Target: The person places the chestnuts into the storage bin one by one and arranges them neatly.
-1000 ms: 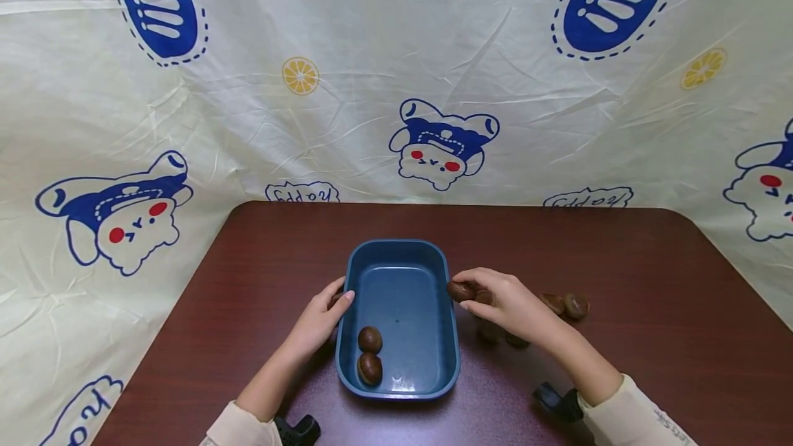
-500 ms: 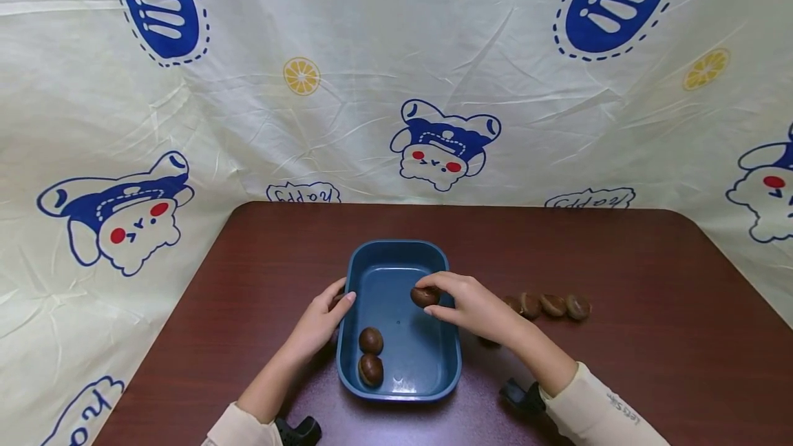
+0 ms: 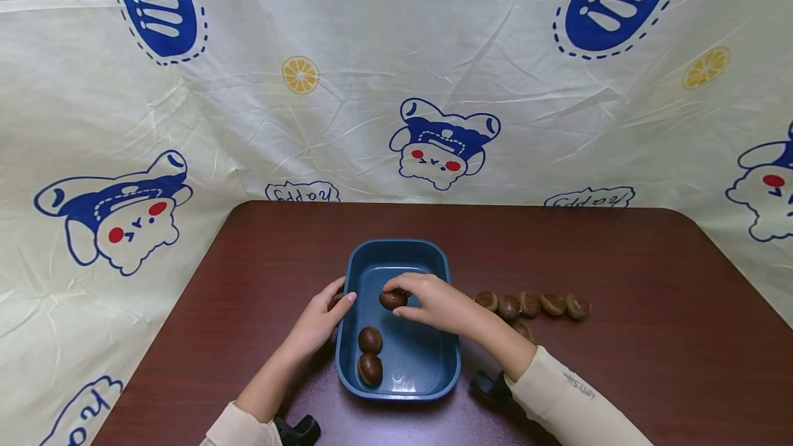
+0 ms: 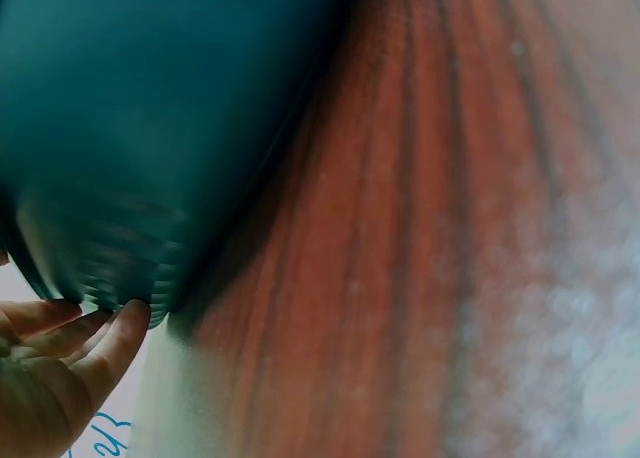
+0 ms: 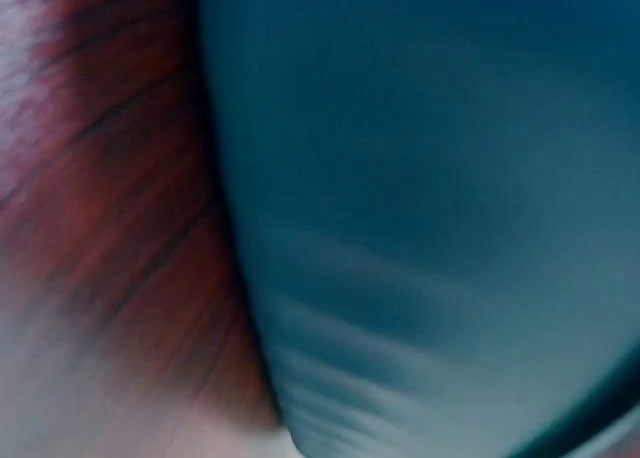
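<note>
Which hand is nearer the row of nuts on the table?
Right. The right hand is over the blue tray, left of the row of nuts; the left hand is farther left, gripping the tray's side.

From here, the right hand's (image 3: 427, 300) fingers cover part of the held chestnut (image 3: 392, 300), and the right forearm (image 3: 498, 343) hides a stretch of the blue tray's (image 3: 427, 363) right rim. The lower chestnut (image 3: 524, 328) only peeks past that arm; whether others lie underneath, I can't tell. Most of the left hand's (image 3: 322, 315) fingers are hidden from above. Both cream sleeves (image 3: 573, 398) run off the bottom edge of the head view, as does the surface (image 3: 619, 253). A printed bear (image 3: 768, 191) is cut off at far right. The sleeve lettering (image 3: 580, 386) is too small to read surely. The left wrist view crops hand and tray; in the right wrist view the tray's wall is blurred.
</note>
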Demonstrator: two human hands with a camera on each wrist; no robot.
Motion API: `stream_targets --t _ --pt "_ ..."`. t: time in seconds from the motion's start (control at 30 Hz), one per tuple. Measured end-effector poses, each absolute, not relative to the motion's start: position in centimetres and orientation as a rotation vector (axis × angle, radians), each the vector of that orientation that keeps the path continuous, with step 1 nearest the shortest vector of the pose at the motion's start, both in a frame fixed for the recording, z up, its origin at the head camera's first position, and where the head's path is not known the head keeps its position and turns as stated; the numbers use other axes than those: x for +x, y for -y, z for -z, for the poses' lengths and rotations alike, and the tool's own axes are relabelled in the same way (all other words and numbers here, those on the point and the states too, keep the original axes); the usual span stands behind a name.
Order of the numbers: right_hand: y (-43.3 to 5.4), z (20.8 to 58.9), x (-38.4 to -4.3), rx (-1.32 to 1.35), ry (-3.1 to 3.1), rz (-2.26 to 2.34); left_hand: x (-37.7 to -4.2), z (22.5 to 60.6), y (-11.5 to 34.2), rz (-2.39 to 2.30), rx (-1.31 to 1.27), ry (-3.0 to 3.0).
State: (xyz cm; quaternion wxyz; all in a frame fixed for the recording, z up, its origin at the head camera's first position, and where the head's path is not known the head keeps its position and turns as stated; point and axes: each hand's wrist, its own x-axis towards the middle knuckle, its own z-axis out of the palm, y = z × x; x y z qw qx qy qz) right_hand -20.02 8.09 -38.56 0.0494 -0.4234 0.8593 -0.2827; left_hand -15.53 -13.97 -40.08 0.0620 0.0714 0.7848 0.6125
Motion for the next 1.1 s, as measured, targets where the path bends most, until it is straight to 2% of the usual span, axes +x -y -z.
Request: stream_targets --t 0.63,1.1 --pt "-4.9 41.3 -21.0 -1.305 -2.514 0.728 -15.8 40.3 14.3 -1.829 0.242 -2.359" --pt "-4.7 41.4 -20.9 -1.238 -2.53 0.688 -15.6 40.1 14.2 -1.816 0.216 -2.371"
